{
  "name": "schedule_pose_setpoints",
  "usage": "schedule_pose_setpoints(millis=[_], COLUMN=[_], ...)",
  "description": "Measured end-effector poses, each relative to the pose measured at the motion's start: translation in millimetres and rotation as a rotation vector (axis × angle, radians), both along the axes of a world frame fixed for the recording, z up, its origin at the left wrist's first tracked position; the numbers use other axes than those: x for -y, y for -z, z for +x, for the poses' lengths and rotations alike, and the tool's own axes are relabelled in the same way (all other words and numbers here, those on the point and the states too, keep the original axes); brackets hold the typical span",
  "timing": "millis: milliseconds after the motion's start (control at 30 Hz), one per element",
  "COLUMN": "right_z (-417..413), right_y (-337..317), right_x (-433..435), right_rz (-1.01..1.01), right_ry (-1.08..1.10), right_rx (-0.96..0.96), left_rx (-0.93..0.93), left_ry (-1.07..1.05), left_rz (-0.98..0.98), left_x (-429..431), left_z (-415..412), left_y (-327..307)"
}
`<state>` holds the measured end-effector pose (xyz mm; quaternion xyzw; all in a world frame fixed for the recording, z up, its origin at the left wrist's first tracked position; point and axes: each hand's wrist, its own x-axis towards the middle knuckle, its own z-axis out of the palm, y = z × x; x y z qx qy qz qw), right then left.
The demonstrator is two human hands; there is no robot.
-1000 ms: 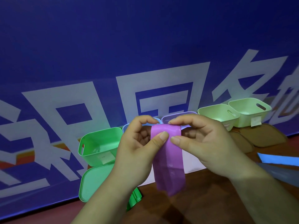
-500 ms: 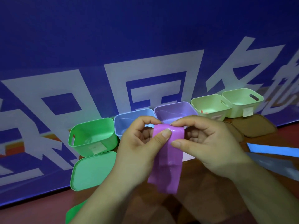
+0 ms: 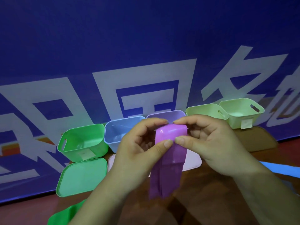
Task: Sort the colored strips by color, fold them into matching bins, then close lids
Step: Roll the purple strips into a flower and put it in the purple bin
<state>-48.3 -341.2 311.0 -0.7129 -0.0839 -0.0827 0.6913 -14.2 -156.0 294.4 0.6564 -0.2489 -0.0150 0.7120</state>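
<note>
Five open bins stand in a row at the far side of the wooden table [image 3: 211, 205], in front of a blue banner [image 3: 146, 38] with large white characters. From the left there is a green bin [image 3: 82, 142], a light blue bin [image 3: 119, 133], a purple bin [image 3: 165, 114], and two pale yellow-green bins, one [image 3: 204, 111] beside the other [image 3: 241, 111]. The green bin shows its shiny floor and has a small paper label on its near wall. The last pale bin on the right also shows its floor and has a label hanging on its near wall. What is inside the purple bin and the first pale bin I cannot tell, because the hands cover them. A green lid [image 3: 82, 176] lies flat just near of the green bin, a pale pinkish lid [image 3: 194, 159] lies under the hands, and a brown lid [image 3: 259, 140] lies near of the pale bins. The purple strip [image 3: 168, 161] is in the air above the table, near of the purple bin, folded over at its top with two layers hanging down. The left hand [image 3: 139, 148] and the right hand [image 3: 209, 143] both pinch it at the fold: the two thumbs press on the near face, almost touching each other, and the curled index fingers meet at the far side of the fold. A green strip [image 3: 65, 215] lies at the near left edge and a blue strip [image 3: 282, 169] lies on the right.
</note>
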Motion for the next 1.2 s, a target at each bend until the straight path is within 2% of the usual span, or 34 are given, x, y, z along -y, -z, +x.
schedule_pose_setpoints(millis=[133, 333, 633, 867, 1200], right_z=[7.9, 23.4, 45.5, 65.0, 82.1], right_y=[-4.8, -8.3, -5.9, 13.4, 28.9], right_x=[30.4, 67.8, 100.9, 107.8, 125.7], right_rz=[0.094, 0.115, 0.157, 0.022, -0.163], right_ry=[-0.043, -0.083, -0.204, -0.200, -0.154], right_rx=[-0.024, -0.093, -0.166, -0.064, 0.145], left_rx=[0.044, 0.067, 0.008, -0.155, -0.151], left_ry=[-0.031, -0.099, -0.245, -0.276, -0.316], left_rz=[0.022, 0.071, 0.116, 0.072, 0.144], left_x=[26.8, 61.5, 94.3, 102.2, 121.6], left_z=[4.9, 10.8, 16.1, 25.2, 39.6], left_y=[-4.7, -8.4, -5.5, -0.8, 2.2])
